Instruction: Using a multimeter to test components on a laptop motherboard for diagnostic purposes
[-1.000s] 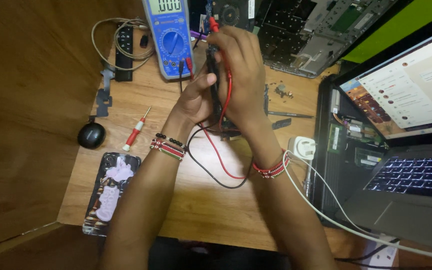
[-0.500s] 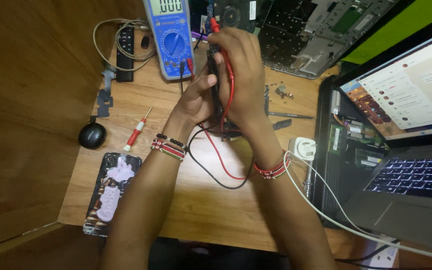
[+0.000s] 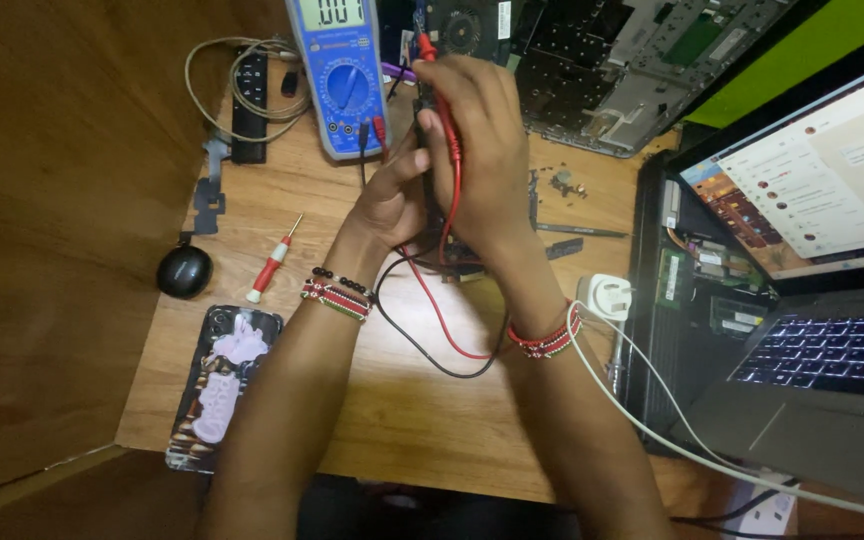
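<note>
At the far left of the wooden surface point(image 3: 422, 420) lie a black mouse point(image 3: 184, 271), a red-handled screwdriver point(image 3: 272, 262) and a phone in a patterned case point(image 3: 222, 385). A blue multimeter point(image 3: 342, 75) stands further back, its red lead point(image 3: 442, 310) and black lead point(image 3: 422, 345) looping toward the person.

The left hand point(image 3: 392, 200) is closed around the near side of a small dark board point(image 3: 457, 250), which sits at the middle of the surface, mostly hidden under both hands. The right hand point(image 3: 482, 150) is closed over the red probe point(image 3: 430, 50), whose tip pokes out above the fingers; where it meets the board cannot be seen.

The step in hand looks like a meter check on the board. The next move would call for steady probe contact and a glance up at the display.

To the right are a dismantled laptop chassis point(image 3: 632, 60), a white plug point(image 3: 607, 297) with its cable, and an open laptop point(image 3: 812, 250) with a lit screen.
</note>
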